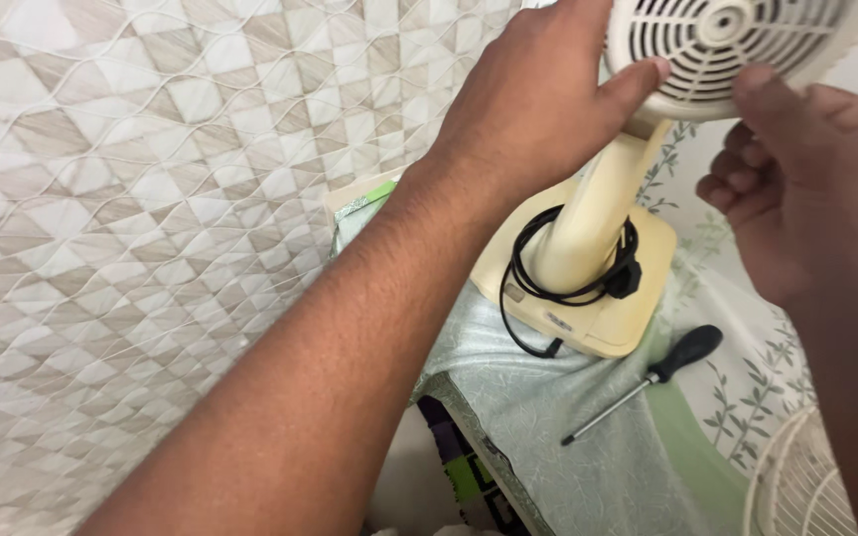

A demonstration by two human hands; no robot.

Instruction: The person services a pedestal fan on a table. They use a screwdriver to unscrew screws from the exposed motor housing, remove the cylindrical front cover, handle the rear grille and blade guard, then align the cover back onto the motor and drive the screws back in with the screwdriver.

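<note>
A cream plastic table fan [598,238] stands on a pale green leaf-patterned cloth [548,447], its square base [638,298] flat on the fabric and its thick neck rising at a slant to the round slotted rear housing [727,45] at the top. A black power cord [548,273] is coiled around the neck just above the base, the plug hanging at the side. The left hand [538,99] clasps the housing's rim, thumb pressed on its lower edge. The right hand [796,169] touches the rim's other side with its thumb, fingers curled loosely, gripping nothing firmly. A black-handled screwdriver [647,382] lies on the cloth just beside the base. A white fan grille [796,486] sits well beyond the screwdriver.
</note>
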